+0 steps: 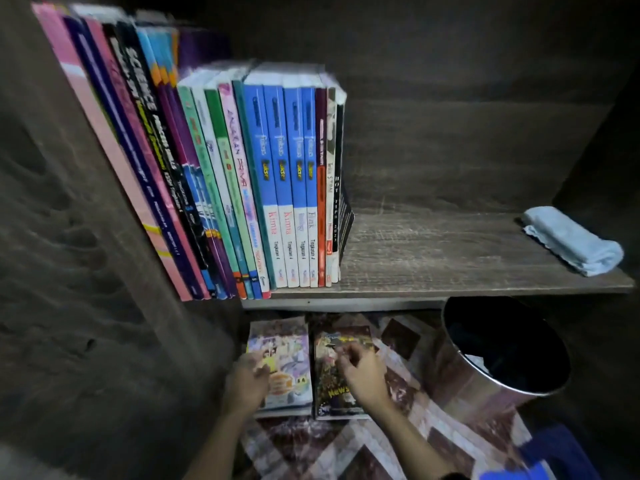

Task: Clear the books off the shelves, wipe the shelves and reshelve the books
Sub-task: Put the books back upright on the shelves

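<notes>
both hands are down on the floor stacks: left hand (248, 379) loosely open on the pale comic stack (287, 362), right hand (363, 370) with fingers curled on the dark comic stack (341, 393), grip unclear. metal bin (498, 355) just right. above, the shelf (450, 258) has a row of books (242, 174) at left and a folded blue cloth (571, 240) far right.

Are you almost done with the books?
Nearly, it seems. A row of books stands on the shelf, and the cloth lies folded there. Both hands, left and right, reach for two stacks on the floor, not yet shelved.
</notes>
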Demonstrator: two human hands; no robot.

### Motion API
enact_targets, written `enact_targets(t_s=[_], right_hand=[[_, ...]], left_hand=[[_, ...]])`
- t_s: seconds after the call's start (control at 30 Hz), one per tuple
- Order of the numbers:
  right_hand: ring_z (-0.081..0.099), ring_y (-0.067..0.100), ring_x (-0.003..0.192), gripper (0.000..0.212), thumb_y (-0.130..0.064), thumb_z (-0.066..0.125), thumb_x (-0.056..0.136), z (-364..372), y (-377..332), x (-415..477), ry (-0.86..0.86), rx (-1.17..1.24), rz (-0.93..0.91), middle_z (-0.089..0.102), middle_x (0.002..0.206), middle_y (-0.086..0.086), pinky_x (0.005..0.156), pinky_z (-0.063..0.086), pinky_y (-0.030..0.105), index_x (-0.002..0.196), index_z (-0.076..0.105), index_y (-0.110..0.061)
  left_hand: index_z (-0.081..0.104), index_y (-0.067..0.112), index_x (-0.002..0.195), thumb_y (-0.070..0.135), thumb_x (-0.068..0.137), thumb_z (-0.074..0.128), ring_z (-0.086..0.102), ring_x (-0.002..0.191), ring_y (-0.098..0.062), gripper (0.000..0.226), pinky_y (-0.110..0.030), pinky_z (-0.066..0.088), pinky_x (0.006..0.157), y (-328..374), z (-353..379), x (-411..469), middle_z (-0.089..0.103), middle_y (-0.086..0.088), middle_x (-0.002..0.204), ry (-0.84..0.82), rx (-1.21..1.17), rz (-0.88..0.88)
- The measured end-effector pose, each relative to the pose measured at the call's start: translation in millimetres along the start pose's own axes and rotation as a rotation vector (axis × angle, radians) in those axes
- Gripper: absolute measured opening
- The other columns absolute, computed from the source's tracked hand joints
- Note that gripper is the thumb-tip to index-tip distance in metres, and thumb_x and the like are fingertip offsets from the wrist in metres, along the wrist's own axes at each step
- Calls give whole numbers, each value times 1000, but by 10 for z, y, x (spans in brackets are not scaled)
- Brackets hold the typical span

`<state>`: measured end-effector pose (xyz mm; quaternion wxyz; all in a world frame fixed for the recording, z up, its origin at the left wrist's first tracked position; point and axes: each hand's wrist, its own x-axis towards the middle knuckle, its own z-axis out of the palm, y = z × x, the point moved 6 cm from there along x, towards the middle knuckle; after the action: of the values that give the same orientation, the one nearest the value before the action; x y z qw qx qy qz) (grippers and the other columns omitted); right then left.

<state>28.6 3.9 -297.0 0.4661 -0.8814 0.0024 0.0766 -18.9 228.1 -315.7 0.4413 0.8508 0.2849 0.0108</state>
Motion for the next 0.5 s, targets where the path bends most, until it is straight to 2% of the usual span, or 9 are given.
enact_targets(t_s=[0.03, 0.1, 0.13, 0.17, 0.2, 0.27, 0.37, 0.43, 0.5], right_hand=[[63, 27, 75, 10, -18, 54, 93, 98, 82, 38, -33, -28, 30, 65, 82, 8, 64, 44, 33, 102, 59, -21], [57, 19, 65, 40, -22, 53, 95, 307, 250, 89, -109, -32, 108, 60, 77, 4, 48, 36, 20, 134, 45, -13], [54, 15, 61, 56, -26, 53, 96, 453, 333, 126, -164, -19, 150, 58, 74, 3, 43, 34, 15, 145, 30, -11], [57, 16, 66, 68, -31, 54, 96, 556, 374, 139, -212, -1, 193, 60, 80, 4, 47, 38, 14, 150, 17, -9], [62, 21, 81, 77, -37, 54, 96, 692, 440, 170, -258, 23, 244, 64, 95, 10, 60, 45, 18, 152, 10, -8], [56, 31, 115, 84, -45, 53, 94, 887, 549, 223, -320, 63, 319, 54, 131, 17, 87, 46, 31, 151, 8, -4], [51, 32, 122, 87, -55, 58, 87, 1153, 704, 306, -344, 96, 390, 49, 138, 14, 98, 44, 38, 147, 21, -4], [55, 28, 116, 86, -58, 59, 82, 1256, 730, 328, -364, 94, 400, 52, 136, 12, 93, 46, 31, 142, 29, -5], [59, 23, 98, 67, -42, 60, 91, 1369, 736, 394, -384, 77, 392, 59, 125, 13, 70, 47, 21, 138, 33, -3]], left_hand=[[63, 10, 103, 17, 90, 61, 61, 103, -31, 14, -29, 43, 78, -104, 46, 37, 66, -18, 112, -26, -4, -50], [62, 13, 99, 25, 93, 58, 60, 105, -33, 14, -30, 43, 79, -284, 140, 80, 64, -21, 114, -91, 25, -126], [62, 11, 107, 29, 94, 56, 59, 107, -33, 24, -30, 43, 80, -397, 204, 122, 63, -20, 117, -132, 63, -152], [60, 8, 117, 32, 94, 54, 58, 109, -32, 33, -30, 43, 83, -483, 248, 149, 61, -18, 121, -158, 81, -179], [57, 7, 123, 35, 94, 54, 57, 110, -32, 40, -31, 44, 85, -572, 289, 189, 60, -17, 123, -174, 70, -209], [55, 7, 128, 35, 93, 57, 56, 111, -31, 45, -30, 44, 83, -676, 335, 231, 58, -15, 126, -182, -29, -266], [51, 8, 133, 40, 89, 60, 54, 115, -31, 55, -33, 43, 86, -846, 447, 336, 55, -12, 131, -144, -142, -359], [45, 8, 138, 44, 90, 57, 51, 119, -32, 61, -34, 42, 91, -930, 519, 388, 51, -14, 136, -112, -151, -389], [45, 4, 138, 35, 93, 56, 48, 122, -35, 55, -35, 38, 92, -985, 579, 434, 48, -18, 137, -60, -189, -440]])
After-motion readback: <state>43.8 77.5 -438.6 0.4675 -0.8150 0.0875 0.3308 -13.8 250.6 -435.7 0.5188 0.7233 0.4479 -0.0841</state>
